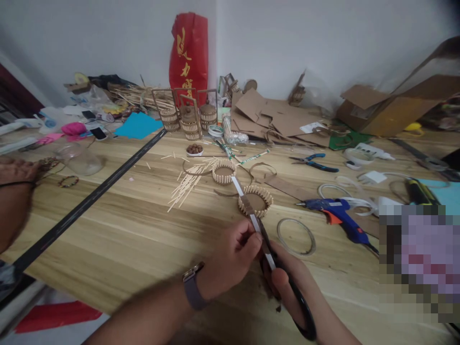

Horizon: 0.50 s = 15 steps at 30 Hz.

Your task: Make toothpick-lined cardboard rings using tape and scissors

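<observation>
My left hand [239, 251], with a watch on its wrist, pinches a narrow brown and white strip [240, 188] that slants away over the table. My right hand [293, 273] is closed around a pair of black-handled scissors [307, 318]. Its thumb lies by the strip's near end, and the scissor blades run close along the strip, partly hidden by my fingers. Just beyond my hands sits a round cardboard base ringed with short sticks [256, 203]. A similar stick ring [224, 172] is behind it. Loose thin sticks [192, 184] lie to their left.
A blue glue gun [334, 208], a metal ring [296, 236] and pliers [316, 162] lie at the right. Small stick baskets [190, 127], a bowl of brown balls [194, 150] and cardboard pieces [273, 117] stand farther back. Another person's arm [16, 206] rests at the left.
</observation>
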Tool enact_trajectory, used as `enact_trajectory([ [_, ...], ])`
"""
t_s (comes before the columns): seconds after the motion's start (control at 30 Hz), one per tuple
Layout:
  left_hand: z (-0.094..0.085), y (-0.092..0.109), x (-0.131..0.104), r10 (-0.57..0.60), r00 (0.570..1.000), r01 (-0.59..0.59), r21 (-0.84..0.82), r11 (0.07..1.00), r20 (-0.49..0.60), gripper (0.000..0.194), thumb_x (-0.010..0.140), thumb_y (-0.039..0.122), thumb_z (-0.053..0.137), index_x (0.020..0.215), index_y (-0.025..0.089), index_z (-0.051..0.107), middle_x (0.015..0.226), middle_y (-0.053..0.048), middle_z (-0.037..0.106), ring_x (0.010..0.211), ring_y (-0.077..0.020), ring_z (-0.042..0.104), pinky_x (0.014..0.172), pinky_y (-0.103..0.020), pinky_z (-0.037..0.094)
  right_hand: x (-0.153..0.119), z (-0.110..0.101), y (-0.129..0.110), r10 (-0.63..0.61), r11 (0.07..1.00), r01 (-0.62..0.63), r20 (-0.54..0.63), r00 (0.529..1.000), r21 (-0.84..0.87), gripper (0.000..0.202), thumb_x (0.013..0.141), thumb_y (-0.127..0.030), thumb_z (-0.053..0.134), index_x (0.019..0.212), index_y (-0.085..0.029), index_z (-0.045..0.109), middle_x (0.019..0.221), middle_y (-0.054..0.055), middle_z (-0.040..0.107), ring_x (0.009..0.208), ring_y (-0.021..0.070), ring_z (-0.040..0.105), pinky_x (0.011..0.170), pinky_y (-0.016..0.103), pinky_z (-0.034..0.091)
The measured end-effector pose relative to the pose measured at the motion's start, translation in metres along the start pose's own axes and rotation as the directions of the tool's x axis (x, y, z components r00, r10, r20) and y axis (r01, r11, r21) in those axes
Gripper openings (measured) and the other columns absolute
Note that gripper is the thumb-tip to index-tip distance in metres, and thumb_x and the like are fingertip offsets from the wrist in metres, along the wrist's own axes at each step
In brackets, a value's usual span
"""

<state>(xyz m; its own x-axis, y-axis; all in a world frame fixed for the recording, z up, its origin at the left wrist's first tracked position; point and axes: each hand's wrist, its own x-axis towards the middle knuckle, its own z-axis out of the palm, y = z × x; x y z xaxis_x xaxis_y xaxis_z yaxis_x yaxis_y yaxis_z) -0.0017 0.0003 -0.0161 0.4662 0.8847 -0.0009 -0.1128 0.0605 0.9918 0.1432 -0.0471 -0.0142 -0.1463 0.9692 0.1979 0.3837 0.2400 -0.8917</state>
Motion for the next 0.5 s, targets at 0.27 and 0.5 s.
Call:
enact_trajectory([
  [0.27,-0.002,0.007,0.002,0.015,1.000,-0.015,0.053,0.999,0.005,0.021,0.091,0.033,0.049,0.078,0.017,0.051,0.066,0.002,0.052,0.060,-0.0110,0.051,0.055,-0.022,0.040,-0.003,0.000,0.003,0.021,0.996,-0.023,-0.024,0.999,-0.082,0.074,0.082,-0.085,0.027,0.076,-0.019,0.060,0.058,0.000,0.054,0.050,0.0139,0.046,0.045,0.025,0.040],
  [0.5,-0.010,0.011,0.007,0.077,0.981,-0.042,0.189,0.981,-0.181,0.030,0.092,0.035,0.047,0.067,0.020,0.043,0.058,0.006,0.042,0.055,-0.0097,0.038,0.051,-0.022,0.031,-0.007,0.004,0.006,0.069,0.996,-0.067,0.040,0.997,-0.067,0.077,0.077,-0.089,0.027,0.076,-0.019,0.059,0.060,0.001,0.057,0.052,0.0147,0.050,0.046,0.025,0.042],
])
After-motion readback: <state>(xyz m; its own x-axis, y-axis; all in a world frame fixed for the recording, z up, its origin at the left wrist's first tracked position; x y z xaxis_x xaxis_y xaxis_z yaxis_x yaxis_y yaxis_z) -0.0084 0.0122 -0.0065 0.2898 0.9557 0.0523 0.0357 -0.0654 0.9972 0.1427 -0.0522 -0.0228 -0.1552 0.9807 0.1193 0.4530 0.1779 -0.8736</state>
